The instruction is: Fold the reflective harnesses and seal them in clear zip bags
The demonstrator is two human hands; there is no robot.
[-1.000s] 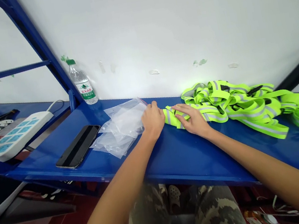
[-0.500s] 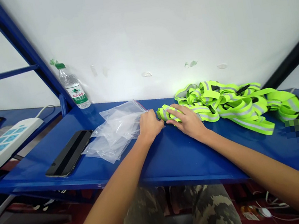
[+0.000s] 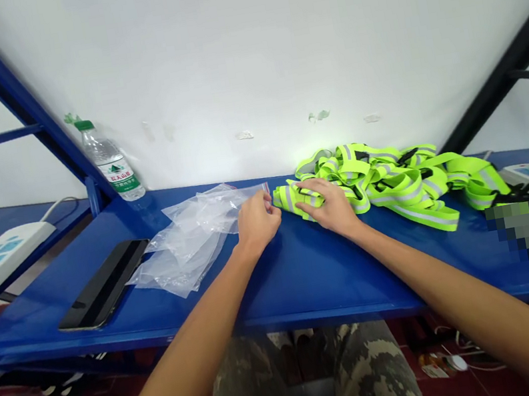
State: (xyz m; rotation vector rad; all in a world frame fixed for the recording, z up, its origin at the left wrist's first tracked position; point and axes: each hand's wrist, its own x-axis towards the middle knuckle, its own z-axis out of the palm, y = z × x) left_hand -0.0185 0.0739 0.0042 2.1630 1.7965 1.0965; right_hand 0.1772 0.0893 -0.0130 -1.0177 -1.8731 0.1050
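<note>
steadying a folded strap bundle (image 3: 287,198) on the blue table (image 3: 303,279), the right hand (image 3: 329,206) seems to be at the stage of holding neon straps compact beside an item of clear packaging. the bundle sits between the two hands, just left of the loose strap pile (image 3: 411,183) that spreads toward the far right. the left hand (image 3: 260,215) is at the bundle's left end, its fingers curled inward and apparently pinching the right edge of a clear bag (image 3: 246,194); how the hidden fingertips meet the plastic, i cannot tell. the other clear bags (image 3: 173,257) lie to the left, near the phone (image 3: 104,285).

as i judge it, the next move calls for a firm pinch at the bag's edge and folds kept tight, since slack straps could spring apart.

both forearms slant in from the near corners, converging over the table. the right hand is palm down, fingers arched across the bundle's top and thumb on its near side, grasping it.
</note>
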